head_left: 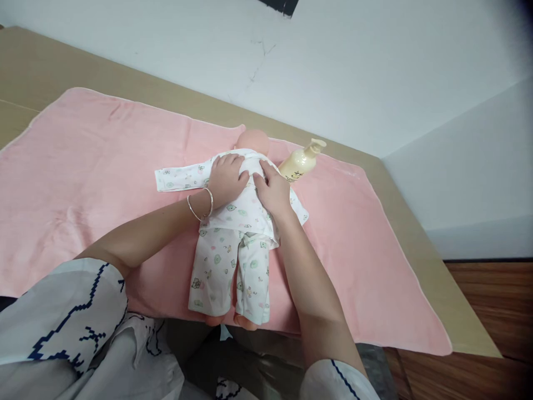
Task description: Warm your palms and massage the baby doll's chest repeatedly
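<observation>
A baby doll (253,141) lies on a pink blanket, its bare round head toward the wall and its feet toward me. It wears a white printed top (245,208) and matching pants (214,272). My left hand (227,178), with a bangle at the wrist, lies flat on the upper left of the top, fingers stretched out. My right hand (272,189) rests on the upper right, thumb and forefinger apart; its other fingers are mostly hidden. One sleeve (181,176) stretches out flat to the left. The other sleeve (300,209) is partly behind my right hand.
A cream pump bottle (300,162) lies tilted on the blanket, just right of the doll's shoulder. The pink blanket (125,150) covers much of the wooden table (37,61). A white wall (353,66) stands behind, and brown wood flooring (491,300) shows at the right.
</observation>
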{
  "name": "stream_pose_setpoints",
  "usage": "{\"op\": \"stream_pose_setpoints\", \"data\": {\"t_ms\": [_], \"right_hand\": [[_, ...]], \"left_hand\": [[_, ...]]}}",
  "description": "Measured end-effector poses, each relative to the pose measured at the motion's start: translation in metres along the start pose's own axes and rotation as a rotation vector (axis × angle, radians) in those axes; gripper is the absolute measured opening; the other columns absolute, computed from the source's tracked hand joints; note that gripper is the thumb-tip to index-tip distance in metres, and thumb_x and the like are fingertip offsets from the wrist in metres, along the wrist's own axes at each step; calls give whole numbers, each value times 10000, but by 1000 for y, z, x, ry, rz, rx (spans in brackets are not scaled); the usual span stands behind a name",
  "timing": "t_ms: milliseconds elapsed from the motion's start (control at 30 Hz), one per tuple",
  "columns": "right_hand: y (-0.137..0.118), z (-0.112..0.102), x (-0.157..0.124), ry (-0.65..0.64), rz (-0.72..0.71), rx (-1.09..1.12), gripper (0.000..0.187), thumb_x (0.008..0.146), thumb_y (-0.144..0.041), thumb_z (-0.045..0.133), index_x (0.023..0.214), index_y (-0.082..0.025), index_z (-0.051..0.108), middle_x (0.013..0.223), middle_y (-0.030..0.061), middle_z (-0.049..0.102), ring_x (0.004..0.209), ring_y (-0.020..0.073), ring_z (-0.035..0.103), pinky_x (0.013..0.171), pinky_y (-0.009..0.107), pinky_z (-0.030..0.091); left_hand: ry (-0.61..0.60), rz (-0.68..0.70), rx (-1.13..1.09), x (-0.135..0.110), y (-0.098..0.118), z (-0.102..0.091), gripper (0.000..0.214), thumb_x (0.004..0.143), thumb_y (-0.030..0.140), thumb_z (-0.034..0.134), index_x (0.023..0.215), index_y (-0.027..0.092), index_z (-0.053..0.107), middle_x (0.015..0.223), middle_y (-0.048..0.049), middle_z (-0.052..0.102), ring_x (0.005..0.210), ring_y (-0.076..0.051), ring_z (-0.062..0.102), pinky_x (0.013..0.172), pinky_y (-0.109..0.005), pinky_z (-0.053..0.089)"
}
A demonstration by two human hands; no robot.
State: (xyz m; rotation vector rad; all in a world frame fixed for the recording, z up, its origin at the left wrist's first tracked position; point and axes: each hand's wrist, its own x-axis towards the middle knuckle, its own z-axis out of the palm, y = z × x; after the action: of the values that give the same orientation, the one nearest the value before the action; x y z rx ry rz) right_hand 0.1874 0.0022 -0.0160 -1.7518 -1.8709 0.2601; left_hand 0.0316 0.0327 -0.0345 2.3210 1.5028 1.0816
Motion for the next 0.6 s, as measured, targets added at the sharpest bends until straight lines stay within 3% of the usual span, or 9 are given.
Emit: {"op": "stream_pose_setpoints", "data": {"t_ms": [167, 300, 433, 533, 600], "right_hand": [[-22, -3, -11, 91, 59, -101, 477, 946, -411, 425, 1312, -196, 642, 1216, 138, 729, 1137, 344, 668, 989, 547, 523], [-36, -8, -17, 63, 68, -195, 413, 962, -355, 397, 1201, -199, 696, 1115, 150, 755, 1025, 364, 699, 897, 541, 541], [-22, -11, -6, 35, 56, -135, 408, 989, -364, 393, 1224, -217, 692, 1257, 124, 721, 1182, 341, 657, 1032, 531, 484], [0, -8, 7, -42, -21, -13, 461, 1005, -398, 395, 1376, -210, 594, 1513, 92, 541, 1446, 304, 450, 1214, 550, 296], [7, -6, 11, -59, -54, 11, 490, 1012, -403, 379, 1430, -200, 537, 1566, 85, 476, 1489, 287, 387, 1245, 563, 221]], "left_hand": [[-224, -15, -29, 18, -12, -9, 476, 926, 314, 462, 1360, 150, 572, 1486, -136, 555, 1433, -312, 445, 1244, -549, 261], [-206, -7, -9, 14, -9, -8, 468, 947, 302, 433, 1372, 149, 557, 1495, -142, 545, 1450, -319, 427, 1243, -566, 261], [-66, 65, 38, 2, 7, -6, 397, 965, 209, 367, 1257, 135, 625, 1372, -155, 636, 1336, -307, 546, 1204, -520, 342], [-16, 81, 49, -4, 15, -5, 366, 955, 183, 368, 1175, 144, 658, 1282, -144, 684, 1254, -291, 602, 1143, -468, 421], [13, 45, 33, -4, 14, -3, 343, 945, 199, 397, 1158, 147, 661, 1250, -141, 696, 1228, -292, 614, 1116, -461, 446]]}}
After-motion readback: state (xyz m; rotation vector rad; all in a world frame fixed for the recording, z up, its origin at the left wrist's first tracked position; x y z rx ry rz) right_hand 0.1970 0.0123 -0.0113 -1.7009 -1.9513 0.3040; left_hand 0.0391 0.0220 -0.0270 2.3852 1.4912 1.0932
